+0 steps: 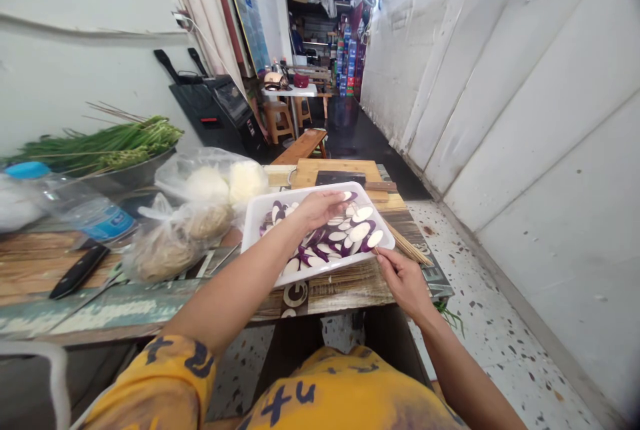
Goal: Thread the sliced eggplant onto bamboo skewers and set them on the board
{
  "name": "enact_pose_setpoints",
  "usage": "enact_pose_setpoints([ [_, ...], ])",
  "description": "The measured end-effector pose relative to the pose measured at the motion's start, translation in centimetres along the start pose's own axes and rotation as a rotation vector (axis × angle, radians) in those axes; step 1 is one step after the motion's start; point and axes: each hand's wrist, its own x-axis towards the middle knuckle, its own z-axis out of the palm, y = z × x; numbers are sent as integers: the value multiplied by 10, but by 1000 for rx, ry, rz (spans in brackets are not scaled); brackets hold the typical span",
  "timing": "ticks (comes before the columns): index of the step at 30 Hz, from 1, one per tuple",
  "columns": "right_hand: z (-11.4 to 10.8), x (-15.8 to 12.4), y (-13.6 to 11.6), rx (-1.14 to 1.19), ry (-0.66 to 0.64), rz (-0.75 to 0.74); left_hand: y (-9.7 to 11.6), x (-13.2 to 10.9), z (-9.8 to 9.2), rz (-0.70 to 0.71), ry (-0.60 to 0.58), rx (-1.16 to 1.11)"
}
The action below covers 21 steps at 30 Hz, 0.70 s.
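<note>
A white rectangular tray [257,217] full of sliced eggplant [350,233], white flesh with purple skin, lies on the wooden table in front of me. My left hand [320,207] reaches over the tray, fingers curled onto the slices near its far side. My right hand [403,277] sits at the tray's near right corner, fingers pinched on a thin bamboo skewer [407,247] from a bundle lying beside the tray.
A cutting board with a cleaver [340,177] lies behind the tray. Plastic bags of white food [210,197], a water bottle [85,210], a black-handled knife [77,273] and a bowl of green chives [100,150] stand on the left. A white wall runs along the right.
</note>
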Motion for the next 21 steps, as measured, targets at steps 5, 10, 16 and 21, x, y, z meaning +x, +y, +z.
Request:
enact_pose_setpoints([
  [5, 1, 1, 1, -2, 16, -12, 1, -2, 2, -20, 36, -1],
  [10, 3, 0, 3, 1, 7, 4, 0, -4, 5, -1, 47, -7],
  [16, 3, -2, 0, -38, 13, 19, -5, -5, 6, 18, 31, 71],
  [21, 4, -3, -3, -52, 34, 12, -7, -7, 8, 25, -2, 117],
])
